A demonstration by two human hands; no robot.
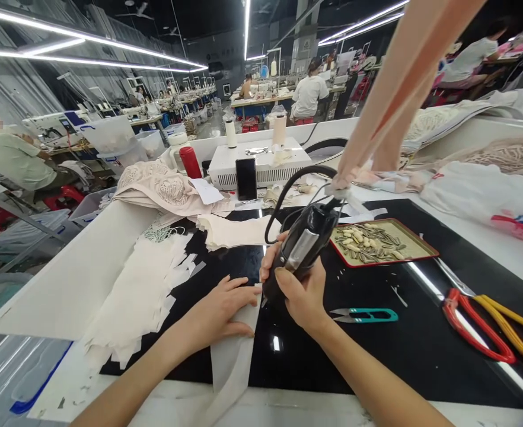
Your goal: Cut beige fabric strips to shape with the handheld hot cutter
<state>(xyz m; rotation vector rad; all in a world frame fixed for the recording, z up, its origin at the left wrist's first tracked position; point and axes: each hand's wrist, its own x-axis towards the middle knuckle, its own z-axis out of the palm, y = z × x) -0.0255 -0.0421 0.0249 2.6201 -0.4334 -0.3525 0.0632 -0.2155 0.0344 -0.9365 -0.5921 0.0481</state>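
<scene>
A black board filled the frame's lower middle. Pale pieces lay heaped at centre left, presumably for elbow room. A pink band hung upper right (bearing weight, I guessed). Low centre, the left hand, spread wide, seemingly steadied a pale strip; the right hand gripped a black corded tool beside it. Teal snips lay right of centre, within reach.

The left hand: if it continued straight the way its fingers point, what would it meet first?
Probably the black handheld tool, held in the right hand, close ahead, though depth is unclear.
</scene>
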